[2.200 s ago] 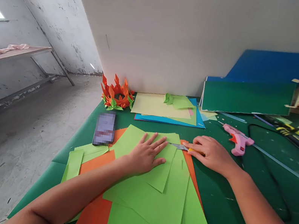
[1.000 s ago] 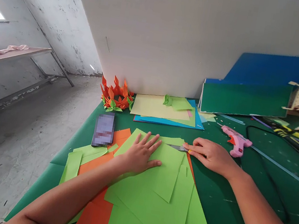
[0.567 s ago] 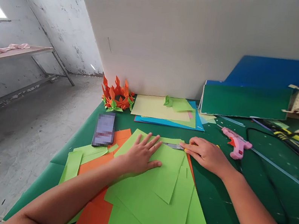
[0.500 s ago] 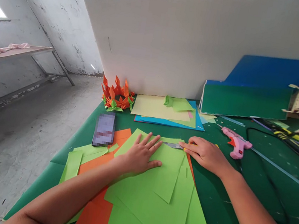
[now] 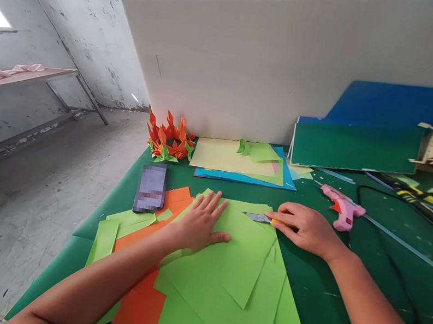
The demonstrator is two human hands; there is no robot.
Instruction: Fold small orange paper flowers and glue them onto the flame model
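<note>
My left hand [image 5: 201, 221] lies flat with fingers spread, pressing on a stack of light green paper [image 5: 217, 306]. In my right hand [image 5: 303, 227] is a utility knife [image 5: 257, 217], its blade pointing left across the top part of the green paper and a bit of yellow handle showing at the fingers. The rest of the handle is hidden in the hand. Orange paper [image 5: 142, 307] sticks out from under the green sheets on the left, where narrow green strips [image 5: 106, 237] also lie.
A phone [image 5: 151, 187] and an orange and green folded-paper ring [image 5: 169, 137] sit at the left. Behind lie cream and blue sheets [image 5: 218, 154]. A pink glue gun [image 5: 342, 206] with a cord is at the right. A white board [image 5: 232, 70] stands across the back.
The knife and my right hand have moved slightly right and toward me. The upper green sheets have shifted right. My left hand has slid slightly left, staying flat on the paper.
</note>
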